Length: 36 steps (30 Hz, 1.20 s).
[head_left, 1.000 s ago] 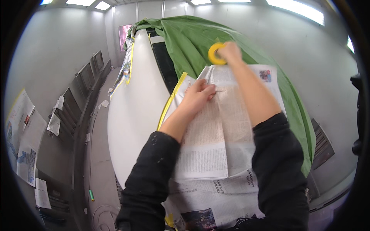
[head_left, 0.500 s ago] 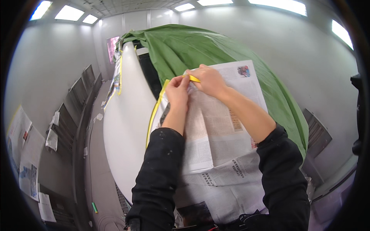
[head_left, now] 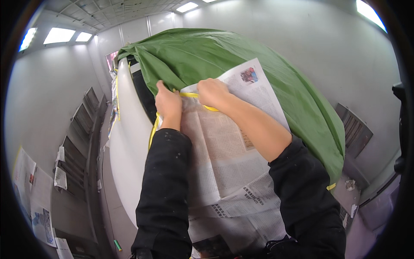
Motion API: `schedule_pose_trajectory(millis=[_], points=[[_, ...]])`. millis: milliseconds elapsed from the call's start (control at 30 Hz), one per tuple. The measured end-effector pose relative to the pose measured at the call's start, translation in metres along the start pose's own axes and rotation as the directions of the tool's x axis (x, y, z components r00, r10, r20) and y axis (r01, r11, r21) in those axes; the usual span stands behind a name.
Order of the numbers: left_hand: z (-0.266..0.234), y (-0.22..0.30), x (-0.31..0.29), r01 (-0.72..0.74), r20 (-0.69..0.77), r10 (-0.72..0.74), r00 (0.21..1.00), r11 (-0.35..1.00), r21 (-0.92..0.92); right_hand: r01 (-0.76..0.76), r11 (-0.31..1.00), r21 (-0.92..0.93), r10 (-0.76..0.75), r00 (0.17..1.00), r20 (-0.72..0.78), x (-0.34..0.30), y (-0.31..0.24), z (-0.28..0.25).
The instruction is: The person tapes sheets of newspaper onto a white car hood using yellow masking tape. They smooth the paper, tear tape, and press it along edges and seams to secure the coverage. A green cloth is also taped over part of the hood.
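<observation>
A strip of yellow masking tape (head_left: pixel 189 94) runs along the top edge of a newspaper sheet (head_left: pixel 254 103). My right hand (head_left: pixel 213 93) is closed in a fist on the tape, and a loose yellow end curls out below it. At the strip's left end my left hand (head_left: pixel 169 103) rests by the paper's corner, forefinger pointing up and apart from the thumb; its other fingers are hidden. More yellow tape (head_left: pixel 153 131) follows the paper's left side, next to a smooth white car panel (head_left: pixel 125 146). A green cover (head_left: pixel 207 56) drapes over the vehicle beyond the paper.
Dark slatted vents (head_left: pixel 71 159) line the left wall, with newspaper sheets (head_left: pixel 32 194) hanging near them. A small green roll-shaped object (head_left: pixel 117 245) lies on the floor at lower left. Another vent (head_left: pixel 353 129) is on the right wall.
My hands have moved apart from their shared pinch, the right drawing tape along the paper's top edge. My left fingers have spread. The view has shifted, so the vehicle appears further left.
</observation>
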State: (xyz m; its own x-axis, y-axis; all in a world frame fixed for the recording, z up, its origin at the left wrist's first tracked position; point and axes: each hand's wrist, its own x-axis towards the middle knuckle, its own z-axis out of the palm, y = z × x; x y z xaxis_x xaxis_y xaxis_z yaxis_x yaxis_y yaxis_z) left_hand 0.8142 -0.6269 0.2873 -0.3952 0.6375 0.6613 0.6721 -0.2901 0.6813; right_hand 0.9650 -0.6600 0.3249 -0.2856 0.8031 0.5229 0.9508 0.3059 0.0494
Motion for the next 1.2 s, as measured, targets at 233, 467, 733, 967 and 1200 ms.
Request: schedule_pose_trajectory(millis=[233, 467, 733, 967, 1200], points=[[-0.017, 0.020, -0.012, 0.029, 0.176, -0.048, 0.983, 0.994, 0.109, 0.283, 0.882, 0.376, -0.037, 0.838, -0.545, -0.055, 0.049, -0.041], [-0.007, 0.058, -0.043, -0.355, -0.018, 0.358, 0.933, 0.931, 0.088, -0.293, 0.373, 0.880, 0.190, 0.953, 0.237, -0.099, 0.081, -0.046], [-0.035, 0.155, -0.063, 0.265, 0.586, 0.073, 0.807, 0.842, -0.469, 0.335, 0.586, 0.738, -0.170, 0.941, -0.293, -0.100, 0.105, -0.094], [-0.001, 0.203, -0.081, 0.275, 0.447, 0.057, 0.893, 0.716, -0.641, 0.309, 0.670, 0.674, -0.237, 0.951, -0.201, -0.101, 0.178, -0.134], [0.062, 0.185, -0.103, 0.144, 0.119, -0.150, 0.982, 0.988, 0.059, 0.155, 0.761, 0.630, -0.151, 0.987, -0.061, -0.115, 0.259, -0.102]])
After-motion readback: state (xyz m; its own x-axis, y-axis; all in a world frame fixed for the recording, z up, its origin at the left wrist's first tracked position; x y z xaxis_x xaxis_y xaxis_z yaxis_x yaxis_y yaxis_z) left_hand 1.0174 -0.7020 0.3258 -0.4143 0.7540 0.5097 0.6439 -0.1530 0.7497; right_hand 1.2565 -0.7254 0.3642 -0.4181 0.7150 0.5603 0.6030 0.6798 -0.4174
